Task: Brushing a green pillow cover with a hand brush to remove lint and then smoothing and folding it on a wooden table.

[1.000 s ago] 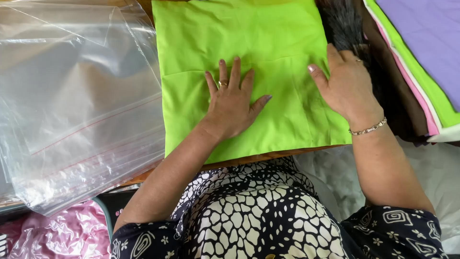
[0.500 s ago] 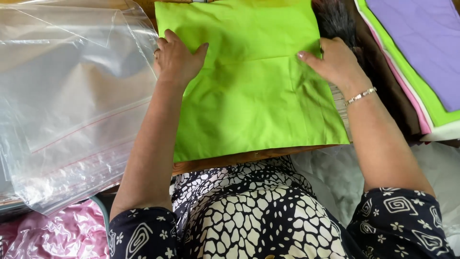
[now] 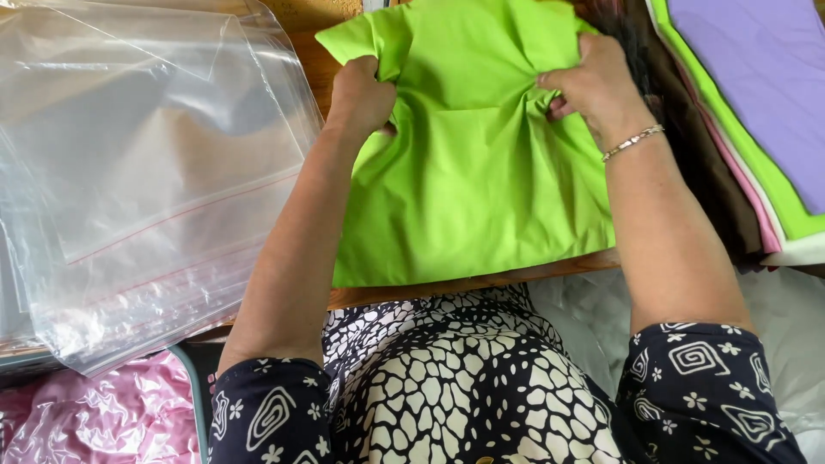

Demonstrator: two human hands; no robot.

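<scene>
green cloth [image 3: 468, 180] | bunched between hands | left hand [image 3: 361, 94], right hand [image 3: 593, 86] both gripping it

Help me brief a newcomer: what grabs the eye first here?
The bright green folded cloth at centre, bunched where the left hand and right hand grip its sides. Left of it lies a stack of clear plastic bags; a pile of coloured fabrics sits at far right.

One green cloth [image 3: 473, 189] lies on one wooden table [image 3: 481, 282], gripped by two hands, left [image 3: 361, 93] and right [image 3: 593, 84]. One pile of clear plastic bags [image 3: 146, 172] sits alongside, its number uncountable. One bracelet [image 3: 632, 142], one pink bag [image 3: 94, 417] and one stack of folded fabrics [image 3: 739, 112] complete the scene.
</scene>
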